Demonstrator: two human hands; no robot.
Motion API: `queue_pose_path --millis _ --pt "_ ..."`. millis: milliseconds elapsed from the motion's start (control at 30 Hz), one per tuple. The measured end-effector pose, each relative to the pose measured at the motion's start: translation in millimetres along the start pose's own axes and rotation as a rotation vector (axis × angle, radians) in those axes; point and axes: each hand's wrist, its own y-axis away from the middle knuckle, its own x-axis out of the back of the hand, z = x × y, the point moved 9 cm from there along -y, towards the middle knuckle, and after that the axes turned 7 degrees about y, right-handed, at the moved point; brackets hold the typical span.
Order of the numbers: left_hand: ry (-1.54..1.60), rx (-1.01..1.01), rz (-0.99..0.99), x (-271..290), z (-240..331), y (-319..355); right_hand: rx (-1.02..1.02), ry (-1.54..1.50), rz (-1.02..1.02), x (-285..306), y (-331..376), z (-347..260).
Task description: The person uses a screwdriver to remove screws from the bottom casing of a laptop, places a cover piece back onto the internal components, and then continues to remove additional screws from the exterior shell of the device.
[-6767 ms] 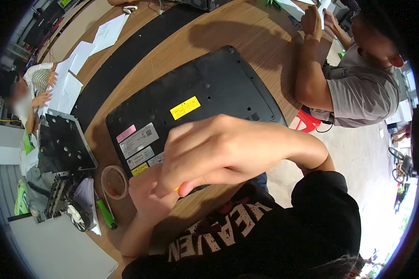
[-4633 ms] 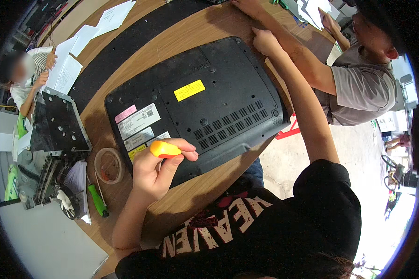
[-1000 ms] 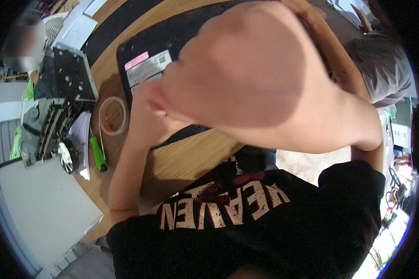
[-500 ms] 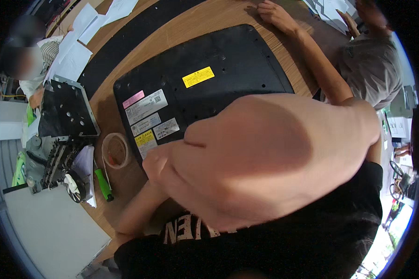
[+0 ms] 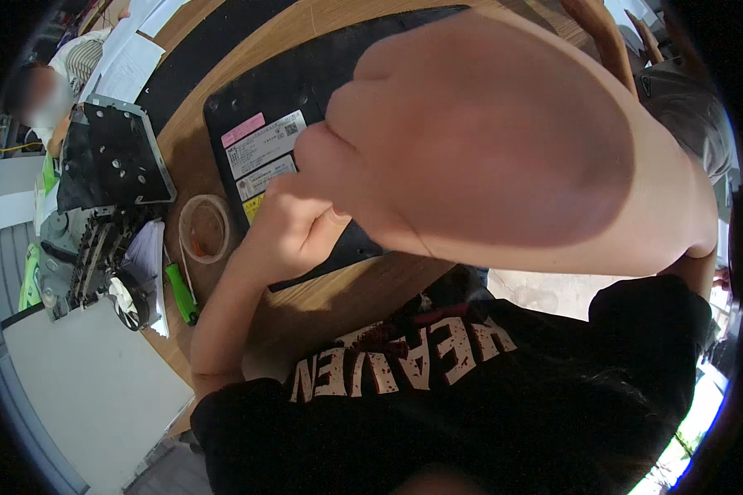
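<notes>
A large black plastic panel (image 5: pixel 276 87) with rounded corners, screw holes and several labels lies on the wooden table. My right hand (image 5: pixel 470 132) fills much of the view, close up and above the panel, its fingers curled closed. Whatever those fingers hold, if anything, is hidden. My left hand (image 5: pixel 297 227) is closed too, over the panel's near left part, below my right hand's fingers. Its fingertips are turned away, so its contents cannot be made out. Pink, white and yellow labels (image 5: pixel 260 144) show left of the hands; the panel's right side is covered.
Left of the panel are a tape roll (image 5: pixel 205 228), a green-handled screwdriver (image 5: pixel 182 294), a small fan (image 5: pixel 129 300) and a black metal-framed part (image 5: pixel 111 157). A white board (image 5: pixel 91 396) lies nearer. Papers (image 5: pixel 128 70) are at the far left by another person; another person's arm (image 5: pixel 607 37) is at the far right.
My right hand has risen away from me in the view, covering more of the panel. My left hand, mostly hidden before, now shows beside the labels. The view has shifted slightly.
</notes>
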Motion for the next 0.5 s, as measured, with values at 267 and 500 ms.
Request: queue_pose_path --millis 267,500 --pt "0.176 -0.05 0.106 -6 10 7 0.037 0.061 -0.166 -10 3 -6" --pt "0.103 0.006 0.326 43 15 26 0.065 0.122 -0.236 -21 0 -6"
